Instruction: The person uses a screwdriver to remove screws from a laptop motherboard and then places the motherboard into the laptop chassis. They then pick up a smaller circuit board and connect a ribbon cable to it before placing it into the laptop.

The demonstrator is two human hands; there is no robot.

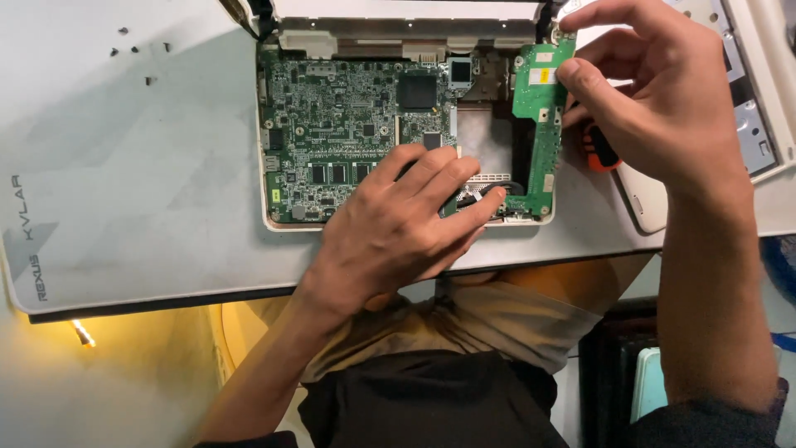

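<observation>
Counter (124, 207): grey mat, loose screws (137, 51) top-left | opened laptop base (398, 133) centred | your left hand (406, 224) flat, open on it | right hand (647, 99) pinching small green board (537, 124) at its right edge

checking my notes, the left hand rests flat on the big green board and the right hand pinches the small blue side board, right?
Nearly. The head view shows the small side board pinched by the right hand is green, not blue. The left hand does rest on the big green board.
</observation>
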